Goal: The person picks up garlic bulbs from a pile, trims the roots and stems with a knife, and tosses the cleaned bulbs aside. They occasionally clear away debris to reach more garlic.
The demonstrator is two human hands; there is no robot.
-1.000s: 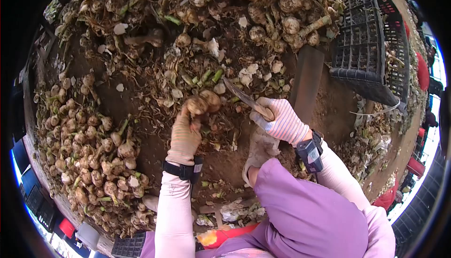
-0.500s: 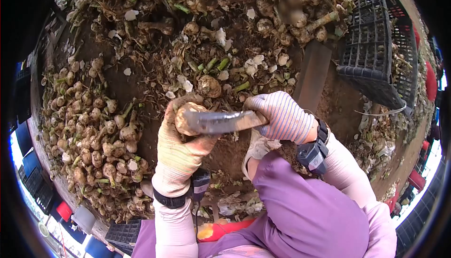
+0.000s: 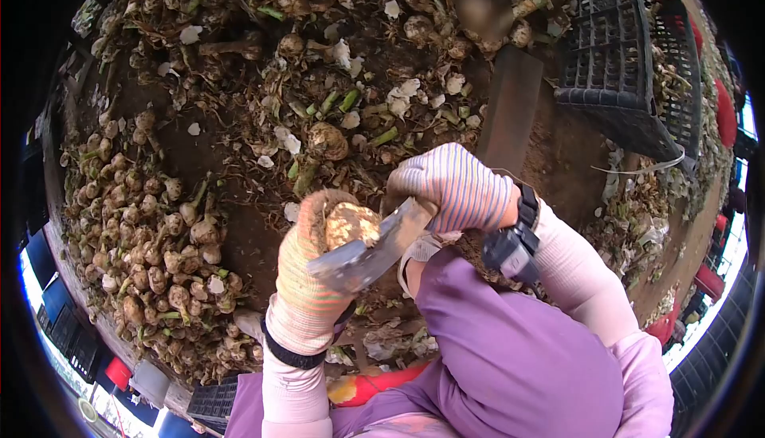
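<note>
My left hand (image 3: 307, 267), in a soiled striped glove, is closed around a garlic bulb (image 3: 351, 224) with a pale, pitted face turned up. My right hand (image 3: 454, 187), in a blue-and-white striped glove, grips a knife (image 3: 370, 251) by its handle end. The broad grey blade slants down to the left, across the lower edge of the bulb and in front of my left palm. Its handle is mostly hidden in my fist. A single brown bulb (image 3: 327, 141) lies on the ground just beyond my hands.
A heap of bulbs (image 3: 171, 255) spreads on the left, and untrimmed ones (image 3: 231, 43) pile up at the back. Cut green stems (image 3: 349, 101) and white peel litter the soil. A flat board (image 3: 510, 107) and a black plastic crate (image 3: 610, 47) stand at the right. My purple-clad knee (image 3: 510, 334) is below.
The blade has swung from level across the bulb to slanting down-left below it, baring the bulb's pale face. My left hand has moved slightly right and down; the whole view has shifted a little.
</note>
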